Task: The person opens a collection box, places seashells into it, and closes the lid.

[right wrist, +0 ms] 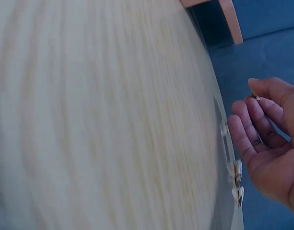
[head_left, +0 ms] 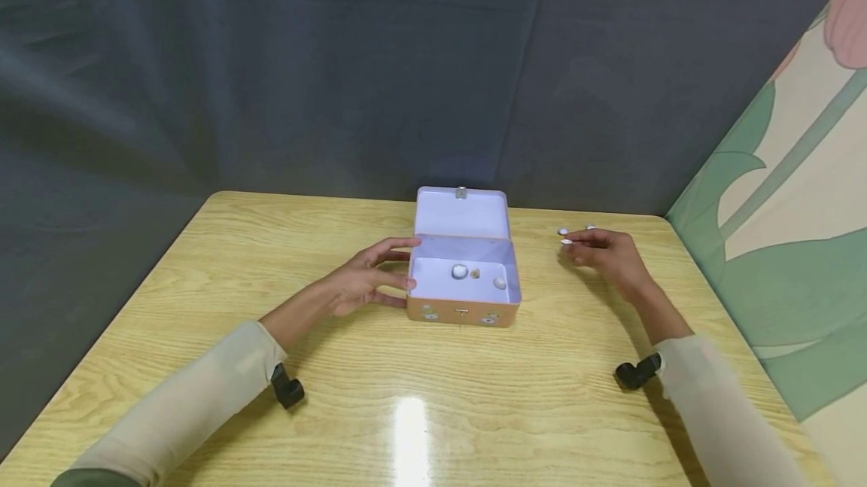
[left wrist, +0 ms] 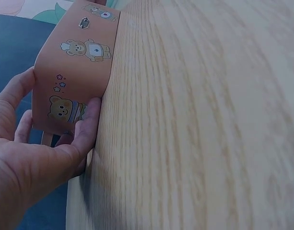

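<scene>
A tin box [head_left: 463,309], orange outside with bear drawings and lilac inside, stands on the table with its lid [head_left: 461,214] raised. Inside lie a round white seashell [head_left: 460,271], a small brownish shell [head_left: 475,273] and a pale shell [head_left: 500,283]. My left hand [head_left: 359,278] holds the left end of the box, fingertips at its rim and a finger on the front wall in the left wrist view. Right of the box, my right hand [head_left: 608,256] pinches a small seashell [right wrist: 255,96] between thumb and fingertip, above the table.
Two small white shells, one shell [head_left: 563,231] left of the other shell [head_left: 591,226], lie near the back right of the wooden table [head_left: 325,397]. A dark curtain [head_left: 352,80] hangs behind it. Along the right side runs a flower-patterned cloth [head_left: 799,291].
</scene>
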A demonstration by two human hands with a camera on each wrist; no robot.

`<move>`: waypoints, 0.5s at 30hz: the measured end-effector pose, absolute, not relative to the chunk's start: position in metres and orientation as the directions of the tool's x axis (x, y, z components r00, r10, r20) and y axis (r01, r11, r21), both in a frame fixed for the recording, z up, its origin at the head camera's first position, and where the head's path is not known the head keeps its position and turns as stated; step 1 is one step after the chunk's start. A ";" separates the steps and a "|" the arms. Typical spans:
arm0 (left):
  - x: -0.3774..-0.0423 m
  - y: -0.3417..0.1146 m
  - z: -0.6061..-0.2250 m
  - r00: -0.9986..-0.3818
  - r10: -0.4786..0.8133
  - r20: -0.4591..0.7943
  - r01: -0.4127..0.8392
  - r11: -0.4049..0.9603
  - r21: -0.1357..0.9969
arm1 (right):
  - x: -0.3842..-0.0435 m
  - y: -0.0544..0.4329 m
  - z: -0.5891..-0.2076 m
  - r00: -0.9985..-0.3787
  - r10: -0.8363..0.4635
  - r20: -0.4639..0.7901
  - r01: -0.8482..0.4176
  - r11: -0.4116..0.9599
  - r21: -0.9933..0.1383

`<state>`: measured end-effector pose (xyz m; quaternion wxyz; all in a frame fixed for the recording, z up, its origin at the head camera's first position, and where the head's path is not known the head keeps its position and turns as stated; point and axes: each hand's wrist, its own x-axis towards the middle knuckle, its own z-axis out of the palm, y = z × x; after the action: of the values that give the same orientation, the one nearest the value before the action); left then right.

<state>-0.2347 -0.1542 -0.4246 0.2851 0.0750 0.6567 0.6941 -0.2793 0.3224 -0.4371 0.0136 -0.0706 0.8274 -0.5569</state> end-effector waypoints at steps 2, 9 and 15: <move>-0.235 -0.154 -0.424 -0.826 0.494 -0.271 -0.300 0.020 0.954 | -0.278 0.319 -0.436 -0.987 -0.138 0.079 -0.118 0.304 -0.945; -0.236 -0.154 -0.424 -0.827 0.491 -0.275 -0.309 0.011 0.951 | -0.274 0.305 -0.433 -0.976 -0.174 0.130 -0.161 0.176 -0.971; -0.235 -0.154 -0.425 -0.824 0.492 -0.281 -0.315 0.014 0.949 | -0.268 0.293 -0.426 -0.972 -0.199 0.125 -0.158 0.161 -0.974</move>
<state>-0.2355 -0.1538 -0.4247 0.2885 0.0680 0.6511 0.6988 -0.2681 0.2927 -0.4256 0.0158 -0.1171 0.7619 -0.6368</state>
